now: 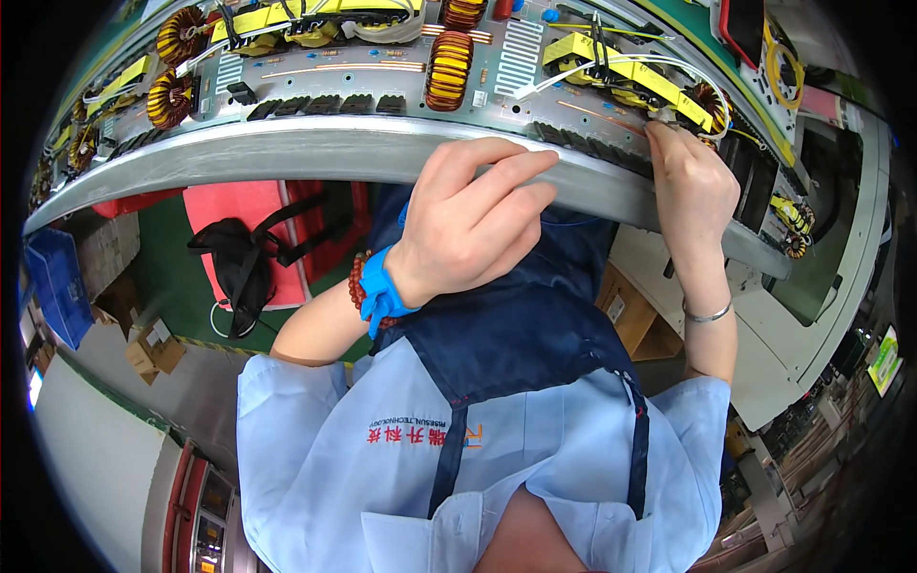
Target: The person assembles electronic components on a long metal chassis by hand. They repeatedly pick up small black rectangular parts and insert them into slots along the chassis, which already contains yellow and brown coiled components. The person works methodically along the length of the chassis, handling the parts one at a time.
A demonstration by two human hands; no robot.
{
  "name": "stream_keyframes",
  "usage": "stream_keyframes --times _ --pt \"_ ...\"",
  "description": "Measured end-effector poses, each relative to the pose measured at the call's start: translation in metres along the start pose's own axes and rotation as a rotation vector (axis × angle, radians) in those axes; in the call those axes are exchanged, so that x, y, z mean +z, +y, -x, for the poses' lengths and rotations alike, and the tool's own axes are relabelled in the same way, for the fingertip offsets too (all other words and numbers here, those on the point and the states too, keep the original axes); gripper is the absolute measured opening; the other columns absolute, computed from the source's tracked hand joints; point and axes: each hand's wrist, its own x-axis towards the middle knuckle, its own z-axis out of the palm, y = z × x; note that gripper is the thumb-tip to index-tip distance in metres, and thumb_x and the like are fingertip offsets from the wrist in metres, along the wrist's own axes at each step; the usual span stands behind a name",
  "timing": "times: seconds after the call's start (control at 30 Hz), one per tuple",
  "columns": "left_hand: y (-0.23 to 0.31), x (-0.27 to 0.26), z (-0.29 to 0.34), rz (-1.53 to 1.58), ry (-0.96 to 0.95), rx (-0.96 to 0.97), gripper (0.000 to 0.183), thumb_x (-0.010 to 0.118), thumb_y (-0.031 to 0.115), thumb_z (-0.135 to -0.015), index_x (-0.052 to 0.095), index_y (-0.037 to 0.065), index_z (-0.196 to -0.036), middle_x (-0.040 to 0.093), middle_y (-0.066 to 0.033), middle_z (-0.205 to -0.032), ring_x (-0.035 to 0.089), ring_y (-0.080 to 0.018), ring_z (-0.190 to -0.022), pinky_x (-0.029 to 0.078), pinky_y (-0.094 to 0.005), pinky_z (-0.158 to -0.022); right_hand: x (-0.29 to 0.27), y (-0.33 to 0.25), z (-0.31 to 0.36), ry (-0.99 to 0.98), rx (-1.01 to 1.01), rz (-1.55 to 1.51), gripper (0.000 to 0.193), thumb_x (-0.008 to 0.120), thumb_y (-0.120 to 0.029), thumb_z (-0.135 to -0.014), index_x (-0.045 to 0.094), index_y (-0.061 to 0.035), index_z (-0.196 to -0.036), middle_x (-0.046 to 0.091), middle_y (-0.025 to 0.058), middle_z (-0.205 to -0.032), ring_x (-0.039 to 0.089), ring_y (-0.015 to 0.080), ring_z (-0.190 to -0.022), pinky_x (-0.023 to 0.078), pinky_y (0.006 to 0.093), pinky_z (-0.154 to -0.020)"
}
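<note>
My right hand (693,186) is closed at the front edge of a circuit board (349,84), its fingertips pinched beside a yellow-taped transformer (626,69) with white leads. A small greyish bit shows at those fingertips, but the fingers hide what it is. Over the metal rail (287,145) along the board's near side hovers my left hand (478,218), fingers loosely bent and apart, with nothing visible in them. Between the two hands, black components (583,141) line the board edge. A copper-and-yellow toroid coil (449,72) stands beyond my left hand.
Below the rail at left, a black bag (234,277) lies on a red seat (212,202). Farther left are a blue bin (59,286) and a small cardboard box (155,350). Another cardboard box (630,320) sits under the right forearm. More coils (169,98) rise from the board's left part.
</note>
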Motion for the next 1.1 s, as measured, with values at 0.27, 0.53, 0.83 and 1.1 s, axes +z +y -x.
stream_keyframes --times 0.27,0.53,0.83,1.1 --pt "0.003 0.001 -0.002 -0.062 -0.048 -0.002 0.028 0.065 -0.004 -0.062 0.063 0.005 -0.089 0.068 -0.0085 -0.111 0.061 -0.0257 -0.095 0.045 -0.034 -0.082 -0.011 0.009 0.012 -0.031 -0.024 -0.067 0.02 0.066 -0.006 -0.075 0.07 -0.0103 -0.093 0.06 0.0032 -0.069 0.062 0.0201 -0.063 0.049 0.0313 -0.054" --pt "0.008 0.01 -0.008 -0.214 -0.125 0.016 0.028 0.065 0.001 -0.063 0.063 0.006 -0.09 0.066 -0.0083 -0.118 0.06 -0.0254 -0.099 0.042 -0.0351 -0.083 -0.032 0.023 0.062 0.098 0.119 -0.411 0.028 0.069 0.007 -0.073 0.066 -0.0032 -0.099 0.063 0.0081 -0.089 0.059 0.0253 -0.081 0.047 0.0339 -0.071" --pt "0.017 0.019 -0.041 -0.234 -0.112 0.123 0.031 0.065 0.0 -0.062 0.064 0.005 -0.092 0.066 -0.0107 -0.116 0.061 -0.0263 -0.1 0.044 -0.0358 -0.083 -0.025 0.045 0.071 0.27 0.126 -0.523 0.038 0.066 0.005 -0.074 0.06 -0.0064 -0.109 0.065 0.0061 -0.115 0.059 0.0257 -0.099 0.041 0.0363 -0.086" --pt "0.027 0.051 -0.095 -0.281 -0.08 0.213 0.034 0.072 0.015 -0.073 0.064 0.007 -0.105 0.064 -0.0035 -0.099 0.058 -0.0197 -0.089 0.043 -0.0354 -0.08 -0.022 0.05 -0.002 0.294 -0.019 -0.499 0.042 0.066 -0.008 -0.071 0.066 -0.01 -0.113 0.062 0.0006 -0.093 0.056 0.0187 -0.087 0.042 0.0326 -0.074"
